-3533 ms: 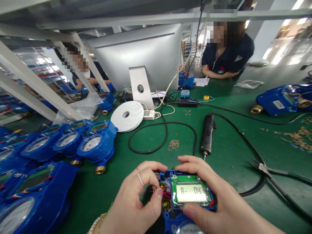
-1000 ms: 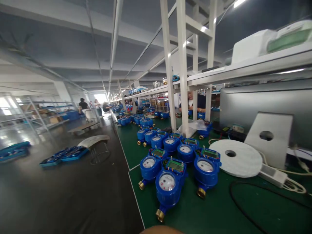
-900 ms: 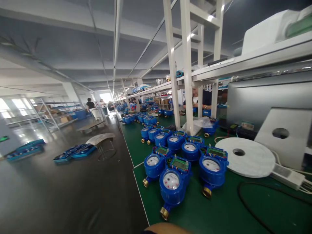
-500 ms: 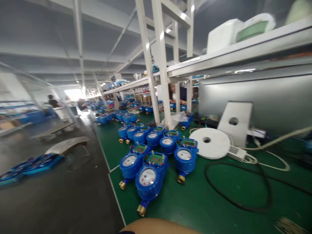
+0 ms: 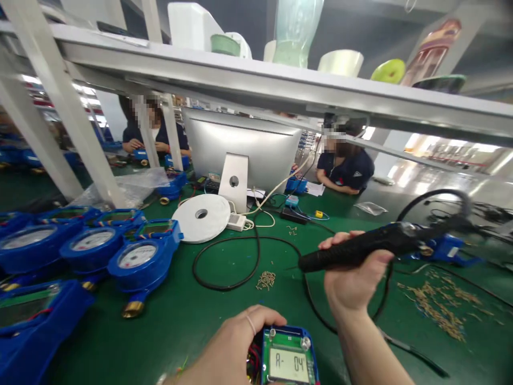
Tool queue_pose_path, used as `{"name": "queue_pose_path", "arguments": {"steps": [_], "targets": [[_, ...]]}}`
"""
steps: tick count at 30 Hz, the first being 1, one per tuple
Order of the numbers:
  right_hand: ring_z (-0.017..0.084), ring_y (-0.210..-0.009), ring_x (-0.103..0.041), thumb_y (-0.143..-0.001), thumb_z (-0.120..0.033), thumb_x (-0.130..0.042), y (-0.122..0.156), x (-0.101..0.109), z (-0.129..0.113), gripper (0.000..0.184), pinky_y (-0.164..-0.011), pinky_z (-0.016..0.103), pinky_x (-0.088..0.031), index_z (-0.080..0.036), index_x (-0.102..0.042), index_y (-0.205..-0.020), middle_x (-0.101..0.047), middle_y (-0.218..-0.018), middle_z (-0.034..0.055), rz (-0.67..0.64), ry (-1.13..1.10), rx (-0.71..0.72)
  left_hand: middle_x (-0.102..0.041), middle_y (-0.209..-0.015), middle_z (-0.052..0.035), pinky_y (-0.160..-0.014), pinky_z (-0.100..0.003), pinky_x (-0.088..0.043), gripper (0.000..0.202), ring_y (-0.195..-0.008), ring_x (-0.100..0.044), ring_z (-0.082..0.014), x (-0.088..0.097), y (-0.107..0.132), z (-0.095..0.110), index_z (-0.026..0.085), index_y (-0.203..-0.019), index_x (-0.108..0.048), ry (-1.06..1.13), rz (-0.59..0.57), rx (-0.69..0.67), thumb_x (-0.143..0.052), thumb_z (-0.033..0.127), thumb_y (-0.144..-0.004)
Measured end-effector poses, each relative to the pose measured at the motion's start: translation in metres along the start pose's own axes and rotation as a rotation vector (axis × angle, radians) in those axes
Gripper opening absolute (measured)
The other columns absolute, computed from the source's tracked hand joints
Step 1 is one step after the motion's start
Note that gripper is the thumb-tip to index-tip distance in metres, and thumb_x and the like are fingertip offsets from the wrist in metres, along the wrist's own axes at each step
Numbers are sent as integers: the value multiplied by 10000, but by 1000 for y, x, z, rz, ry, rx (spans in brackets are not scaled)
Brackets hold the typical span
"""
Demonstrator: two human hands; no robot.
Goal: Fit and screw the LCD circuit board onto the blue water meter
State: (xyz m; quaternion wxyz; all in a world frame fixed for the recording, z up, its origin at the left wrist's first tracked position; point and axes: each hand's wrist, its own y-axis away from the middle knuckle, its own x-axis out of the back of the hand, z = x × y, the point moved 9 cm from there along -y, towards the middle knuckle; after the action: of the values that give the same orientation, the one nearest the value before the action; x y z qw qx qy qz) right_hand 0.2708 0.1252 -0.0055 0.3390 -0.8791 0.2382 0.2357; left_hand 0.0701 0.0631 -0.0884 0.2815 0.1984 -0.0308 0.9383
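Note:
My right hand (image 5: 355, 278) is raised above the green table (image 5: 192, 315), closed round a black electric screwdriver (image 5: 360, 248) that lies level with its tip pointing left; a black cable runs from its back end. Low in the middle, my left hand (image 5: 234, 347) grips the left side of an open blue water meter (image 5: 288, 358). The meter's green circuit board and lit display reading "A- 04" face up. A small pile of brass screws (image 5: 265, 279) lies on the table just beyond the meter.
Several blue water meters (image 5: 138, 256) crowd the left side. A white tape roll (image 5: 201, 216), a monitor's back (image 5: 240, 149) and looping black cable (image 5: 224, 272) sit behind. Loose screws (image 5: 436, 302) scatter at right. Two people work across the table. A shelf runs overhead.
My view swung from the aisle on the left back to the bench. The screwdriver, earlier lying on the table, is now in my right hand; my left hand still holds the meter.

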Motion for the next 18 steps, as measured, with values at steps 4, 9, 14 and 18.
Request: {"name": "queue_pose_path", "arguments": {"steps": [4, 9, 14, 18], "targets": [[111, -658, -557, -771, -319, -736, 9, 12, 33, 289, -677, 284, -484, -162, -531, -900, -560, -775, -34, 33, 68, 25, -647, -1060, 9, -872, -279, -479, 514, -963, -616, -197, -3, 2, -4, 248, -1081, -596, 5, 13, 4, -783, 272, -603], [146, -811, -575, -818, -155, -678, 13, 18, 53, 150, -759, 317, -496, -125, -575, -922, -586, -871, 3, 25, 102, -5, -648, -1070, 2, -870, -272, -477, 533, -954, -616, -198, 1, 3, 2, 238, -1090, -601, -8, 22, 12, -781, 252, -588], [155, -847, -576, -817, -133, -673, 16, 18, 66, 148, -789, 333, -493, -125, -576, -929, -589, -890, 6, 36, 46, -55, -655, -1057, -20, -868, -295, -486, 535, -965, -609, -218, 5, -2, 7, 210, -1055, -618, -48, 19, 17, -775, 256, -545], [142, -787, -580, -806, -153, -685, 12, 9, 49, 190, -753, 316, -496, -137, -547, -936, -582, -862, -6, 47, -42, -87, -672, -1024, 5, -846, -296, -495, 475, -922, -627, -203, 7, 4, 12, 238, -1051, -635, -74, 59, 35, -758, 310, -598]]}}
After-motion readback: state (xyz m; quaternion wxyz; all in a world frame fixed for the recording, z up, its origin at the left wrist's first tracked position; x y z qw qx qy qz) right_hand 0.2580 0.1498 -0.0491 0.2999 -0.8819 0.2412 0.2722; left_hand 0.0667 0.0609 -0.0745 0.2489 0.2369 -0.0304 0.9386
